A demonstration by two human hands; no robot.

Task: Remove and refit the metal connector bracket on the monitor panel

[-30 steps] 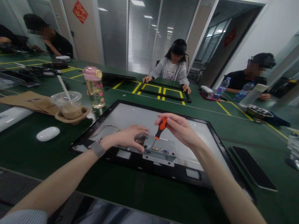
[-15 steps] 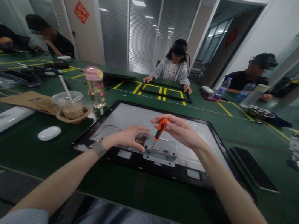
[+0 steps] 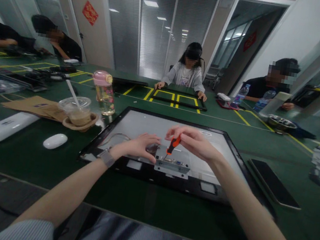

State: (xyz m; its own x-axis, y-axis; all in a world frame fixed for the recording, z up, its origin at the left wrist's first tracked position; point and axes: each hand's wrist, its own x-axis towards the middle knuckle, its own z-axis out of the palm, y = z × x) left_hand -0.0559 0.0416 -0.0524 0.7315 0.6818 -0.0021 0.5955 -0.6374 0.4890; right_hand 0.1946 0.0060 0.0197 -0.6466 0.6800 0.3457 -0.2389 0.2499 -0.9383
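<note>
A screwdriver (image 3: 173, 145) with an orange and black handle is pinched in the fingers of my right hand (image 3: 191, 141). Its shaft slants down to a metal bracket (image 3: 180, 169) carrying port connectors, where the exact tip is hard to make out. My left hand (image 3: 139, 147), fingers spread and thumb apart, rests beside the bracket's left end, over part of it. Both hands are above a flat display panel (image 3: 212, 145) with a black frame and a grey-white back, lying on the green table. Thin wires (image 3: 115, 137) run along the panel's left side.
Left of the panel are a white mouse (image 3: 55, 141), a white power strip (image 3: 5, 127), an iced drink cup (image 3: 76, 111) and a pink-lidded bottle (image 3: 103, 93). A phone (image 3: 273, 183) lies to the right. Across the table a person holds a black frame (image 3: 178, 103).
The screwdriver has tilted, its handle leaning further right, and my right hand's fingers have curled more around it. My left hand keeps its place by the bracket. The whole view has shifted slightly.
</note>
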